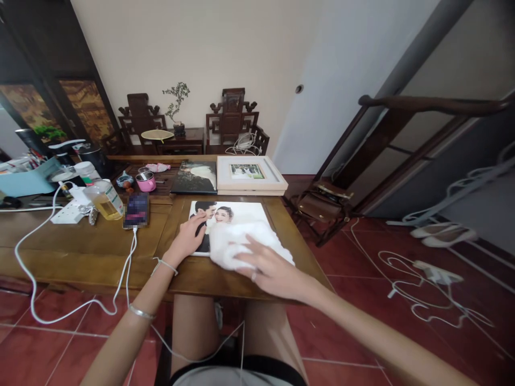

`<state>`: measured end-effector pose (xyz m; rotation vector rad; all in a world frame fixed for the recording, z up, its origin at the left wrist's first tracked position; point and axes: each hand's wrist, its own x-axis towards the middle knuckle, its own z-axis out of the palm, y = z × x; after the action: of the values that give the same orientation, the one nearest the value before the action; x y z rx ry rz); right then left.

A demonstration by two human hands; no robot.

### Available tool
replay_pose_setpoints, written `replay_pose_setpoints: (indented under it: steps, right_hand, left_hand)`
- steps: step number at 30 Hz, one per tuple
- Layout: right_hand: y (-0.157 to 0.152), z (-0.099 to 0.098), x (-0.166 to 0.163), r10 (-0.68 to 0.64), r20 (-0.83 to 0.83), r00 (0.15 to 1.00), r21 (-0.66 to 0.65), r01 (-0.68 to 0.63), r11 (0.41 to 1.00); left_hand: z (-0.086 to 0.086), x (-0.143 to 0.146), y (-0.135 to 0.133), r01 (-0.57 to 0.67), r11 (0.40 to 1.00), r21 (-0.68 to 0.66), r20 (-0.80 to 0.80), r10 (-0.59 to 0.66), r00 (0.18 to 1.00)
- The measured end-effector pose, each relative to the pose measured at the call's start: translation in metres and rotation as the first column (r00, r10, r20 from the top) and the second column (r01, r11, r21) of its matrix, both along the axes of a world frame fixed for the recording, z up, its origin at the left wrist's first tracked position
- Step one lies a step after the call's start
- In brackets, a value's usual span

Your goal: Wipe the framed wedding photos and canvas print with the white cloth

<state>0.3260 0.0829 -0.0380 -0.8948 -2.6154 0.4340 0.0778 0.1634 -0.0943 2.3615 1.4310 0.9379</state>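
A photo panel [249, 212] printed with a couple lies flat near the table's front edge. My left hand [189, 236] rests on its left side, fingers stretched out, holding the panel down. Over the panel's lower right part is a bunched white cloth [225, 244], slightly blurred. My right hand [265, 268] presses on this cloth, its fingers sunk partly into the folds. The cloth hides much of the picture's lower right.
Behind the panel lie a dark photo panel [195, 177] and stacked white frames [249, 187]. To the left are a phone [135, 210] on a cable, a bottle [107, 201], a power strip [72, 213] and a pink cup [145, 182]. A chair [322, 203] stands at right.
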Motion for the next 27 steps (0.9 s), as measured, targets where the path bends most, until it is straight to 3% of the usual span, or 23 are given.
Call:
replay_pose_setpoints:
  steps: [2,5,11,14,17,21,27]
  right_hand:
    - [-0.014,0.004,0.003,0.046,0.021,0.999,-0.023,-0.046,0.999]
    - [-0.007,0.003,0.002,0.037,0.05,0.998,-0.02,-0.037,0.999]
    - [0.079,-0.008,-0.015,-0.155,0.054,0.986,0.061,0.152,0.986]
    - [0.123,-0.007,-0.028,-0.194,0.033,0.981,0.057,0.192,0.98]
    - [0.145,-0.004,-0.04,-0.214,0.013,0.977,0.052,0.214,0.976]
    - [0.132,-0.002,-0.045,-0.205,0.023,0.978,0.048,0.204,0.978]
    - [0.052,-0.008,-0.027,-0.103,0.037,0.994,0.118,0.098,0.988]
  left_hand:
    - [0.0,0.0,-0.001,0.0,1.0,-0.009,-0.003,0.0,1.0]
    - [-0.001,-0.001,0.0,0.001,1.0,-0.013,0.0,-0.001,1.0]
    - [-0.003,-0.001,0.001,0.016,1.0,0.009,0.026,-0.016,1.0]
    - [-0.001,-0.001,0.0,0.025,1.0,0.004,0.019,-0.025,1.0]
    - [0.001,-0.002,-0.001,0.031,0.999,-0.008,0.005,-0.031,0.999]
    - [0.0,-0.003,0.0,0.035,0.999,-0.011,0.006,-0.035,0.999]
    - [-0.003,-0.002,0.001,0.026,1.0,-0.004,0.022,-0.026,0.999]
